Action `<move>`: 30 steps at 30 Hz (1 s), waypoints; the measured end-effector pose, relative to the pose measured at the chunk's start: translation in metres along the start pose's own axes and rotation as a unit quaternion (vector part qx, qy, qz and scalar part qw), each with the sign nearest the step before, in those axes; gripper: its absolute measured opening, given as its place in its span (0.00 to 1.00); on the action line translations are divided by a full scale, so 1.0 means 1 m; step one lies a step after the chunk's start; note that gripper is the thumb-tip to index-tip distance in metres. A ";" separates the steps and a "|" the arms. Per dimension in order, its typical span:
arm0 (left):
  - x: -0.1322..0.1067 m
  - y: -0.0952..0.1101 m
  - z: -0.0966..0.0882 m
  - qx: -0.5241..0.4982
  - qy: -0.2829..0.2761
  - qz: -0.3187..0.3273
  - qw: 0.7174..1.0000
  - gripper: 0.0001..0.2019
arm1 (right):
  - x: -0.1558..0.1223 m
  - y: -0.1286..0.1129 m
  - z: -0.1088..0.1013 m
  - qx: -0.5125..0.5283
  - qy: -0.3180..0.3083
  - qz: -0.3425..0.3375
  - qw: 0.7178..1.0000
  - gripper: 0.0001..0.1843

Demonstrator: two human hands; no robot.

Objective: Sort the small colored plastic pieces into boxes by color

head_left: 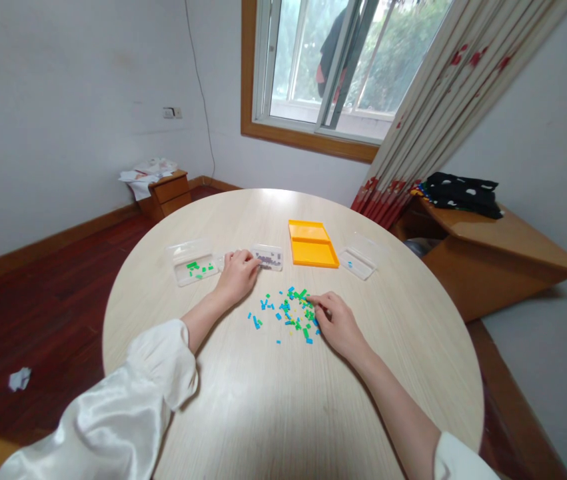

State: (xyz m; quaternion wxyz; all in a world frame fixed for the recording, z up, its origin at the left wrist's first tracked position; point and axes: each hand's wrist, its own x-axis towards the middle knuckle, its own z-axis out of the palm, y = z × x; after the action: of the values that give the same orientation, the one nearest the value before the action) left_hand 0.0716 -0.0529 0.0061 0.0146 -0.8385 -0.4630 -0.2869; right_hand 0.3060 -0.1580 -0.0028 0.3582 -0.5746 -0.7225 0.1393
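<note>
A loose pile of small green, blue and yellow toy bricks (299, 312) lies at the middle of the table. My right hand (338, 323) is at its right edge, index finger stretched out onto the bricks and the other fingers bent. My left hand (238, 275) is at the left end of a clear plastic box (276, 267) with dark grey pieces (267, 259) inside. Its fingers are pressed together over that end; what they hold, if anything, is hidden. Left of it, an open clear box (183, 277) contains several green bricks (197, 269).
An open orange case (313, 252) stands behind the pile. Right of it, another open clear box (363, 267) contains a few blue bricks (350, 265). The round wooden table (243, 413) curves near a tilted wooden cabinet (488, 260) on the right.
</note>
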 end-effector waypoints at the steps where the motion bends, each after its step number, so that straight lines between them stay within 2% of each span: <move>1: -0.001 0.002 -0.002 -0.012 -0.009 0.007 1.000 0.11 | 0.000 0.000 0.000 0.000 0.001 -0.001 1.000 0.16; 9: -0.016 0.019 -0.017 -0.113 -0.146 0.099 0.978 0.12 | 0.000 -0.004 0.000 0.007 0.008 -0.005 1.000 0.13; 14: -0.020 0.020 -0.020 -0.119 -0.188 0.110 0.969 0.14 | 0.001 -0.007 0.001 0.021 0.028 -0.014 0.999 0.12; 18: -0.019 0.016 -0.019 -0.106 -0.190 0.105 0.970 0.13 | 0.001 -0.007 0.002 0.031 0.029 -0.011 0.999 0.13; 24: -0.016 0.008 -0.013 -0.121 -0.163 0.090 0.975 0.10 | 0.003 -0.011 0.004 0.026 0.039 -0.022 0.999 0.14; 30: -0.017 0.008 -0.009 -0.153 -0.137 0.064 0.977 0.08 | 0.003 -0.021 0.012 -0.032 0.014 -0.065 0.997 0.16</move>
State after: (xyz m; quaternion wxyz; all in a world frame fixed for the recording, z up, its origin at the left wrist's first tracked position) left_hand 0.0663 -0.0731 0.0072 -0.1591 -0.8901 -0.3565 -0.2350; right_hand 0.2819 -0.1589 0.0030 0.3583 -0.5392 -0.7574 0.0846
